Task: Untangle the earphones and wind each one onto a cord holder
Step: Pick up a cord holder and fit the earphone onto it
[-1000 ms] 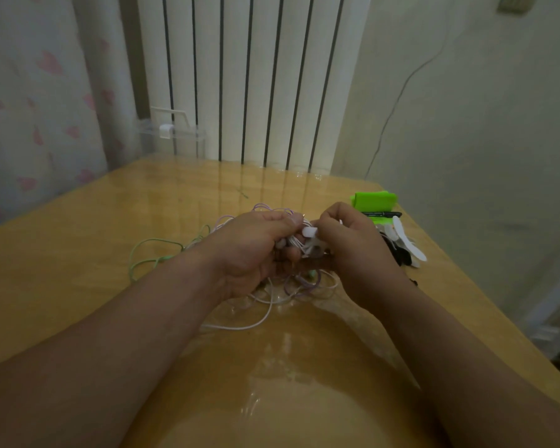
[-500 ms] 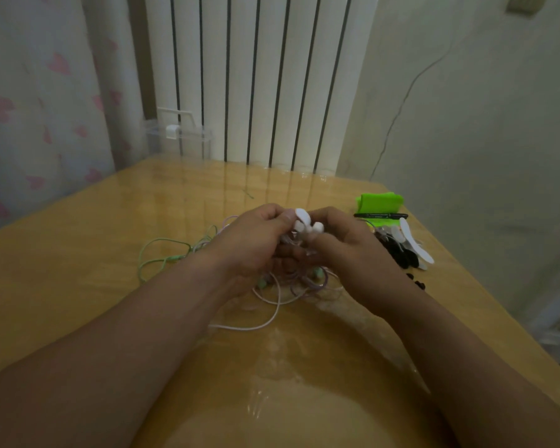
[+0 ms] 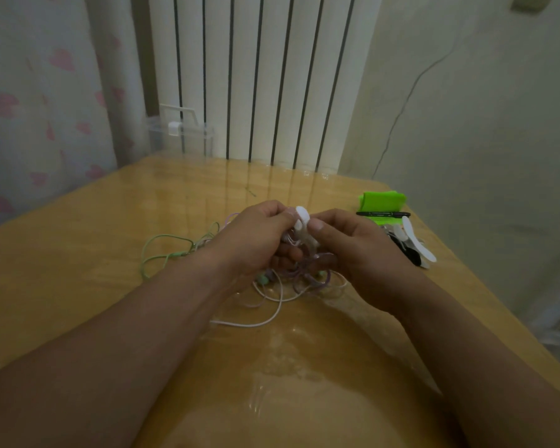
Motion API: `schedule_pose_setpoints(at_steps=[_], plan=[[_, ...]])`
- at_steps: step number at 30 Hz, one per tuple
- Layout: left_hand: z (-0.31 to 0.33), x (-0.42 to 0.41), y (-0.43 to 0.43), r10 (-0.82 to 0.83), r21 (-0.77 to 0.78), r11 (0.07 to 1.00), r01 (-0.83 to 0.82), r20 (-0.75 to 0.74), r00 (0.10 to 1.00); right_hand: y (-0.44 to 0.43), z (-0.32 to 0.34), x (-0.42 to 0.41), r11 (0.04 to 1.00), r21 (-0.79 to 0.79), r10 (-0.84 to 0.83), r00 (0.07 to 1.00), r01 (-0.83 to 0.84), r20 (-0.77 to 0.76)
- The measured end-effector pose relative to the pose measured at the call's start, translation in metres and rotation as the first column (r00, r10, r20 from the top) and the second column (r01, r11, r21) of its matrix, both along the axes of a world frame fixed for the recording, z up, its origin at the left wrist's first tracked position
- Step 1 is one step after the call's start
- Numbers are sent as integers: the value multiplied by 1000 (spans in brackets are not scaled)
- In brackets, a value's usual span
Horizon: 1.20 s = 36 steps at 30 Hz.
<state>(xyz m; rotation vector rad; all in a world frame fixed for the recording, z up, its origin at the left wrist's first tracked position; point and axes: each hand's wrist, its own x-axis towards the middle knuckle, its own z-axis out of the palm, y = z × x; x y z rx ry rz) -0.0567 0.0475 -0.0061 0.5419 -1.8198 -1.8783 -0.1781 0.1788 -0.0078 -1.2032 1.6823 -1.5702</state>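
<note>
The curled fingers of the left hand (image 3: pixel 253 237) and the thumb and fingers of the right hand (image 3: pixel 359 250) pinch a small white plastic cord holder (image 3: pixel 302 217) from both sides. Thin pale cords hang down from it between the two hands. Under the hands lies the tangle of thin purple, white and green earphone cords (image 3: pixel 299 276), on the shiny yellow wooden table (image 3: pixel 78 253). One green loop (image 3: pixel 165 250) spreads out to the left. Near the right edge lies a pile of flat white and black cord holders (image 3: pixel 414 245), with a black pen (image 3: pixel 383 214) and a bright green plastic case (image 3: pixel 382 199) just behind it. Past the far edge a clear plastic box (image 3: pixel 181 134) stands before a white ribbed radiator (image 3: pixel 265 76).
</note>
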Motion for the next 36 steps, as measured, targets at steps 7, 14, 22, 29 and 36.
schedule_pose_setpoints(at_steps=[7, 14, 22, 29, 36], plan=[[3, 3, 5, -114, -46, 992, 115, 23, 993, 2, 5, 0, 999, 18, -49, 998, 50, -25], [-4, 1, 4, -14, -258, 966, 9, -17, 1000, 1, 6, 2, 996, -17, -87, 996, 86, -36], [-2, 6, 3, -126, -379, 916, 132, 41, 991, 2, 8, 5, 999, -44, -26, 998, 29, 64], [5, 9, 6, -100, -374, 920, 114, 55, 993, 0, 9, 9, 998, -59, -26, 986, 36, 166], [1, 7, 6, -192, -265, 945, 191, 24, 981, 0, 5, 12, 998, -49, -45, 996, 49, 74]])
